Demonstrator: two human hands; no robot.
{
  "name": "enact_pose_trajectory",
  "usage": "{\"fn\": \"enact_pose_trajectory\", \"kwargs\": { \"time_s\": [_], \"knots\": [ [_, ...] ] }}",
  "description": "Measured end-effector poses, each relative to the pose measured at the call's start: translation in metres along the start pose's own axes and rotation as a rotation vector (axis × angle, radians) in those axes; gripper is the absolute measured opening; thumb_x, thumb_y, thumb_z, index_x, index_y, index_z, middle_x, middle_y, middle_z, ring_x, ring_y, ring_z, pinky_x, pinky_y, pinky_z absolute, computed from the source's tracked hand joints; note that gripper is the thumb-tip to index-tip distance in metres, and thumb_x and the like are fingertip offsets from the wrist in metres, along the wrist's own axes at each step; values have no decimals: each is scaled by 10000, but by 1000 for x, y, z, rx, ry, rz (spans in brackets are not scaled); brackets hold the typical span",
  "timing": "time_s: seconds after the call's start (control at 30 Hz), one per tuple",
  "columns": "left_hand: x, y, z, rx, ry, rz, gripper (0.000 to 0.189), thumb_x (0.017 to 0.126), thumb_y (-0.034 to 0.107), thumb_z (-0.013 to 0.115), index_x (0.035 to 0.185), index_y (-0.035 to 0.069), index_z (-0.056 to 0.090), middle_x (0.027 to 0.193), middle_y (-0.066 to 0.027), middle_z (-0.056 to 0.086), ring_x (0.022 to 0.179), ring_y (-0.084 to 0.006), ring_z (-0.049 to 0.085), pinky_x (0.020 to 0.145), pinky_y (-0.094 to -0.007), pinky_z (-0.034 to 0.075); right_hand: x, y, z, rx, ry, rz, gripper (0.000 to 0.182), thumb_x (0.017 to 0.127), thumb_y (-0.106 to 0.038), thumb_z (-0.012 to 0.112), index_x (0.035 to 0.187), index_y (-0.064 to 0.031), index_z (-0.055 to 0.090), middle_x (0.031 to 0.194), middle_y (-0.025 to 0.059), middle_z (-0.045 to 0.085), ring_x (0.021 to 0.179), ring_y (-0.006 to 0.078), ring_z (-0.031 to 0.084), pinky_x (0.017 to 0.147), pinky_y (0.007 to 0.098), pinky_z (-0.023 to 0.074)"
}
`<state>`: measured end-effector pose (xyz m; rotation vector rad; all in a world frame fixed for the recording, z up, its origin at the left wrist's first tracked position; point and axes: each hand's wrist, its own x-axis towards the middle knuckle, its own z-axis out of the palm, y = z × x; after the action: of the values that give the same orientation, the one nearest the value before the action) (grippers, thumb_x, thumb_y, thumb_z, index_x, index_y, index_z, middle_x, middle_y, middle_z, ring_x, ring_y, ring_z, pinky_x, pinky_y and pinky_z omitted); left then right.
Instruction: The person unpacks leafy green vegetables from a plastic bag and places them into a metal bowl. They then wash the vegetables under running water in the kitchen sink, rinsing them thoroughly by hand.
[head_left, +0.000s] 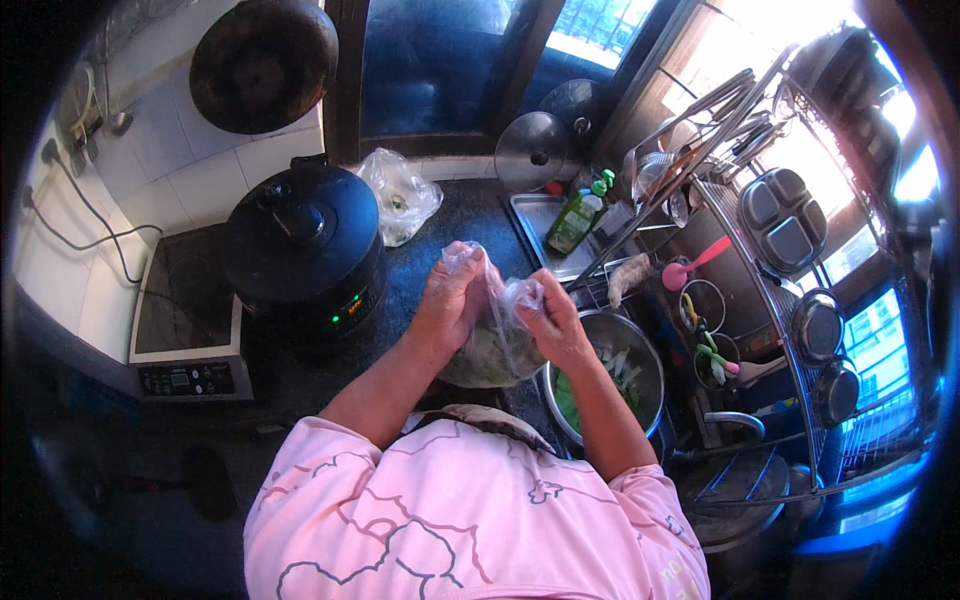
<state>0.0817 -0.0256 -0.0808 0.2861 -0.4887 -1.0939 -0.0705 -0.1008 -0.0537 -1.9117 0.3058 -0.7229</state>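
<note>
A clear plastic bag (499, 356) with pale green contents hangs in front of me, its upper part gathered between my hands. My left hand (450, 296) grips one side of the bag's top, with the thumb pressed on the film. On the other side, my right hand (553, 322) pinches a bunched or twisted end of the plastic. What exactly the bag holds is blurred by the film. Just right of it stands a steel bowl (655, 352) with cut leafy greens (574, 394) inside, partly covered by my right forearm.
A black electric cooker (300, 217) with lit indicators stands at left, beside an induction cooktop (187, 300). Another plastic bag (397, 195) lies behind. At right are a metal tray (529, 214) with a green pump bottle (576, 221) and a wire dish rack (787, 330) holding utensils.
</note>
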Motion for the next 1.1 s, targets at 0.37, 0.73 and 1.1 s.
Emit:
{"fn": "enact_pose_trajectory", "kwargs": {
  "time_s": [0.37, 0.73, 1.1],
  "knots": [
    [-6, -6, 10, 547, -55, 28, 93, 875, 108, 613, 870, 101, 521, 852, -10, 550, 754, -65, 514, 668, -230, 432, -6, 7, 8, 131, 81, 52, 323, 803, -211, 649, 963, -62, 412, 754, 7, 501, 654, 99, 458, 600, 243, 396],
    [-23, 23, 0, 1596, -129, 544, 611, 767, 372, 698, 1241, 41, 498, 1388, -209, 329, 1323, -363, 277, 1081, -485, 189, -7, 17, 19, 5, 154, 72, 141, 755, -18, 622, 846, -69, 527, 692, -52, 449, 619, 14, 399, 538, 201, 350],
    [-34, 4, -18, 735, 32, -128, 290, 922, 180, 535, 1145, 6, 598, 1147, -156, 609, 1155, -259, 532, 1016, -399, 359, -5, 0, 29, 574, 299, 213, 87, 870, -90, 599, 918, -68, 530, 829, 5, 545, 727, 65, 486, 663, 215, 403]
  ]
}}
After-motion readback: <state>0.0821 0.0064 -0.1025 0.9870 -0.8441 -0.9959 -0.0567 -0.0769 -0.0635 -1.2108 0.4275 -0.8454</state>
